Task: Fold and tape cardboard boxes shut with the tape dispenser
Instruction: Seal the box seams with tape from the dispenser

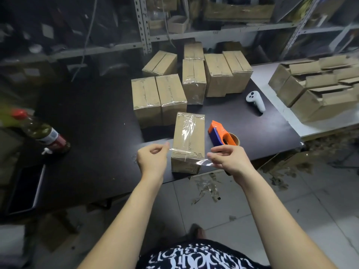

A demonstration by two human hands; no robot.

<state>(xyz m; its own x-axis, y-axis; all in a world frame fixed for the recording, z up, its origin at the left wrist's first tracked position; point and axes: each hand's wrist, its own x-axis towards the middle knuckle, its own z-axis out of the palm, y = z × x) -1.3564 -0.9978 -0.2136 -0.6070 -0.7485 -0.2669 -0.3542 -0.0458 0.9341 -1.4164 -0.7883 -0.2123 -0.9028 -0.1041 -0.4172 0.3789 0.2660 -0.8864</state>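
A closed cardboard box (189, 136) lies near the front edge of the black table (93, 117), with clear tape along its top seam. A loose strip of clear tape (202, 162) stretches across the box's near end. My left hand (152, 157) pinches the strip's left end beside the box. My right hand (229, 157) pinches its right end, slightly lower. The orange and blue tape dispenser (222, 133) lies on the table just right of the box, behind my right hand.
Several taped boxes (159, 98) stand behind the box. Open boxes (318, 84) sit on a white surface at right. A white controller (255, 100) lies mid-right, a bottle (41, 131) at left. Cardboard and tape scraps (207, 188) litter the tiled floor.
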